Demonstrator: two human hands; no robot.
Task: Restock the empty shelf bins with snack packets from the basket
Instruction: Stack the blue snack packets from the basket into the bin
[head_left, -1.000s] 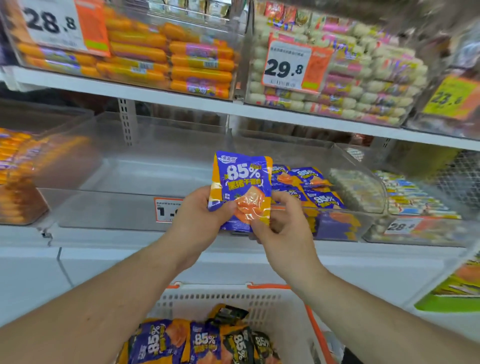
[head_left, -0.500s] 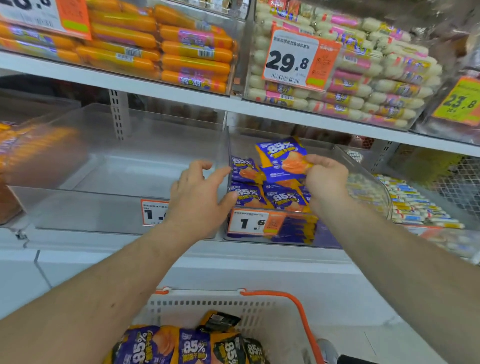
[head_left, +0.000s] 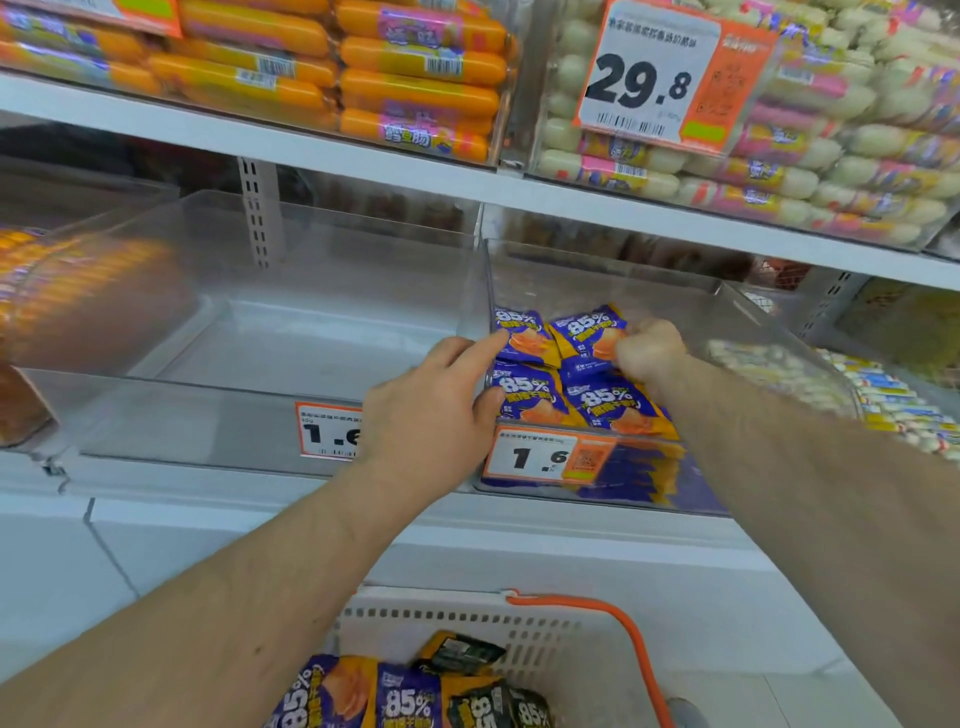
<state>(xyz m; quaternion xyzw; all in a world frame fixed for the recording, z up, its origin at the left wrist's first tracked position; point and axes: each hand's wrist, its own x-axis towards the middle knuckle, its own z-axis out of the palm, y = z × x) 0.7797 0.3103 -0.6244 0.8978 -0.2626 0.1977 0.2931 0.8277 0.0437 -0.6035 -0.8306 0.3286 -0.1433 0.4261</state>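
Several blue-and-orange "85%" snack packets lie in a clear shelf bin (head_left: 737, 312) at centre right. My right hand (head_left: 647, 351) reaches into that bin, its fingers curled round the top right packet (head_left: 584, 332). My left hand (head_left: 431, 410) rests on the divider at the bin's left front corner, its index finger touching the top left packet (head_left: 522, 335) and its thumb against a lower packet (head_left: 530, 397). To the left stands an empty clear bin (head_left: 260, 332). At the bottom, a white basket (head_left: 467, 618) with an orange handle holds more of the same packets (head_left: 410, 701).
Above, a white shelf (head_left: 363, 166) carries orange sausage packs (head_left: 415, 93) and pale sausage packs (head_left: 779, 171) behind a 29.8 price tag (head_left: 649, 78). Bins of other snacks stand at far left (head_left: 62, 291) and far right (head_left: 857, 384). Price tags reading 1.6 (head_left: 540, 457) sit on the bin fronts.
My right hand has carried the packet from in front of the shelf into the right bin and lowered it onto the pile. My left hand let go and moved to the bin's corner.
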